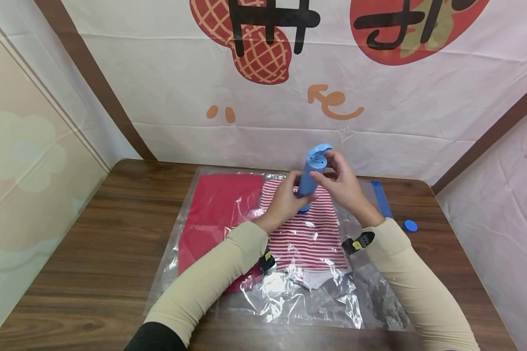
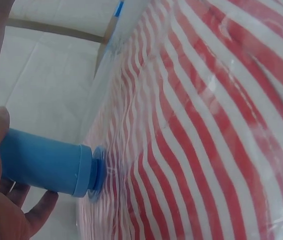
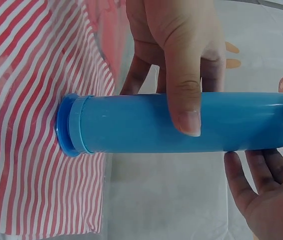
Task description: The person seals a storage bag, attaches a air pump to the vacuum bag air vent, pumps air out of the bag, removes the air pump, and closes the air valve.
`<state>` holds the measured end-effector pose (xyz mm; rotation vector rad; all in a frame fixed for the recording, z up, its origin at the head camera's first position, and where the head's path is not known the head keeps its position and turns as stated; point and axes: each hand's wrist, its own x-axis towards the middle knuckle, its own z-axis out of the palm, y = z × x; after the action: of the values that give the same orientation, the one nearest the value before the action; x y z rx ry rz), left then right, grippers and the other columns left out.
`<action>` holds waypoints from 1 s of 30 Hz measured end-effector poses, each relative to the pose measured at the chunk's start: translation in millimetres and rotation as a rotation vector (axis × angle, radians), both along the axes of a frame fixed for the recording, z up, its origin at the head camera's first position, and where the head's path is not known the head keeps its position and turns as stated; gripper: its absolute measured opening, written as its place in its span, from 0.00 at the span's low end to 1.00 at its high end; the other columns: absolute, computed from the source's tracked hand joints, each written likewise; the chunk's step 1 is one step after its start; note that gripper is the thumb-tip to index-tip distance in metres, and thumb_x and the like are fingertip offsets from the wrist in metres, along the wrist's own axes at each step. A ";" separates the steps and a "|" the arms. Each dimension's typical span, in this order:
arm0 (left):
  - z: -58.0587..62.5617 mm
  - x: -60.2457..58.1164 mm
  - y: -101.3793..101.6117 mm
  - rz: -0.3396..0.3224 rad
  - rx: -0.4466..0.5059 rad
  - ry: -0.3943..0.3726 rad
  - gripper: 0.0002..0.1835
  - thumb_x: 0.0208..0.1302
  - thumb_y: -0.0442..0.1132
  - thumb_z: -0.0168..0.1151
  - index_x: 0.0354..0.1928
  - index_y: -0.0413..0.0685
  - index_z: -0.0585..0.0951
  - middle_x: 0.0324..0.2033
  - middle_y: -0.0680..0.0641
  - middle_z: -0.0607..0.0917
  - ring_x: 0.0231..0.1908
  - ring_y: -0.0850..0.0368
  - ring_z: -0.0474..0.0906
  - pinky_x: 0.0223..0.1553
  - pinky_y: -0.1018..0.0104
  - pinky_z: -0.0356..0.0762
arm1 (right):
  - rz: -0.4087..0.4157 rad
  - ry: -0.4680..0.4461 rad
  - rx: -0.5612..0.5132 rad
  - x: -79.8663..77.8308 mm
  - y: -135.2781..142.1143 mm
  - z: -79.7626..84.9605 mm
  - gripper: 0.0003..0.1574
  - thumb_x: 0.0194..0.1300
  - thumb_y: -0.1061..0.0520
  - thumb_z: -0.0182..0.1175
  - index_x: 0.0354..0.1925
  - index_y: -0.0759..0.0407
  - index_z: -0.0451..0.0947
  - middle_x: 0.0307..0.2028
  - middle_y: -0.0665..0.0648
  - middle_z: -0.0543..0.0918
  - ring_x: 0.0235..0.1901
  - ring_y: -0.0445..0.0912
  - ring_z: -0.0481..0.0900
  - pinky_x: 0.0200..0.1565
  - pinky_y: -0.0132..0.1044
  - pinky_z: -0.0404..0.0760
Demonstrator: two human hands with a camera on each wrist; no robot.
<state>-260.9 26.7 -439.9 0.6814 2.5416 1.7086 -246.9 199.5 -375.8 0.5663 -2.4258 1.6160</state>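
Observation:
A blue cylindrical hand pump (image 1: 308, 182) stands nearly upright, its lower end on a blue round valve (image 3: 67, 125) of a clear plastic storage bag (image 1: 250, 308). My left hand (image 1: 284, 201) grips the pump's lower body, thumb across the front and fingers behind. Higher up, my right hand (image 1: 345, 184) holds the pump near its top, thumb on one side and fingers on the other, close to the blue top handle (image 1: 319, 149). Inside the bag lie a red-and-white striped cloth (image 1: 309, 243) under the pump and a plain red cloth (image 1: 221, 209) on the left.
A small blue round cap (image 1: 410, 225) lies on the brown wooden table (image 1: 92, 253), right of the bag. The bag's blue strip (image 1: 381, 199) runs along its right edge. Behind the table hangs a printed white curtain (image 1: 167, 78).

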 end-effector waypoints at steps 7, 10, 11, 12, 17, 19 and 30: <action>0.5 -2.1 -1.4 -0.012 -0.016 -0.003 0.29 0.66 0.38 0.71 0.65 0.42 0.70 0.58 0.40 0.80 0.61 0.46 0.76 0.62 0.49 0.76 | 0.026 0.005 -0.021 1.3 1.0 -0.5 0.36 0.71 0.66 0.61 0.71 0.70 0.59 0.65 0.70 0.72 0.64 0.60 0.71 0.66 0.59 0.69; 0.7 -2.5 -1.1 -0.025 -0.012 0.000 0.30 0.66 0.36 0.70 0.67 0.41 0.71 0.60 0.39 0.80 0.62 0.45 0.76 0.63 0.49 0.75 | 0.059 0.009 -0.048 2.5 2.3 0.0 0.36 0.71 0.69 0.59 0.72 0.71 0.58 0.66 0.71 0.72 0.66 0.61 0.70 0.67 0.59 0.68; 0.5 -2.4 -1.1 -0.028 -0.010 0.000 0.30 0.66 0.36 0.70 0.67 0.40 0.71 0.60 0.39 0.79 0.63 0.45 0.76 0.63 0.49 0.75 | 0.064 0.009 -0.054 2.5 2.3 -0.2 0.35 0.71 0.69 0.59 0.72 0.72 0.59 0.66 0.71 0.72 0.66 0.61 0.71 0.67 0.59 0.69; -0.2 -2.9 -1.0 -0.032 -0.007 0.002 0.30 0.66 0.36 0.70 0.67 0.40 0.70 0.61 0.39 0.79 0.63 0.45 0.76 0.63 0.49 0.75 | 0.067 0.009 -0.057 2.6 2.3 -0.2 0.35 0.71 0.69 0.58 0.71 0.72 0.59 0.66 0.71 0.72 0.66 0.61 0.71 0.67 0.59 0.69; -2.2 -3.8 -1.2 -0.056 0.000 -0.002 0.32 0.65 0.39 0.71 0.69 0.42 0.70 0.62 0.40 0.78 0.65 0.45 0.74 0.65 0.47 0.72 | 0.044 0.010 -0.043 3.3 1.1 -1.0 0.35 0.70 0.69 0.60 0.71 0.71 0.60 0.65 0.71 0.73 0.64 0.62 0.72 0.64 0.59 0.72; -2.5 -3.7 -1.2 -0.056 -0.004 -0.007 0.34 0.65 0.40 0.72 0.69 0.43 0.69 0.62 0.40 0.78 0.64 0.46 0.74 0.66 0.48 0.72 | 0.034 0.016 -0.028 3.4 0.9 -1.6 0.36 0.70 0.68 0.62 0.71 0.70 0.61 0.64 0.70 0.74 0.63 0.62 0.73 0.63 0.60 0.73; -4.1 -2.8 -2.7 0.023 -0.007 0.026 0.32 0.61 0.44 0.76 0.60 0.42 0.68 0.54 0.42 0.78 0.57 0.49 0.77 0.59 0.55 0.78 | -0.016 0.035 -0.001 1.0 -1.9 -5.7 0.33 0.67 0.66 0.66 0.67 0.70 0.67 0.58 0.69 0.77 0.57 0.62 0.74 0.58 0.60 0.76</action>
<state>-263.7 24.0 -443.9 0.6812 2.5809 1.7077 -245.9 197.6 -381.5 0.5695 -2.3981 1.5873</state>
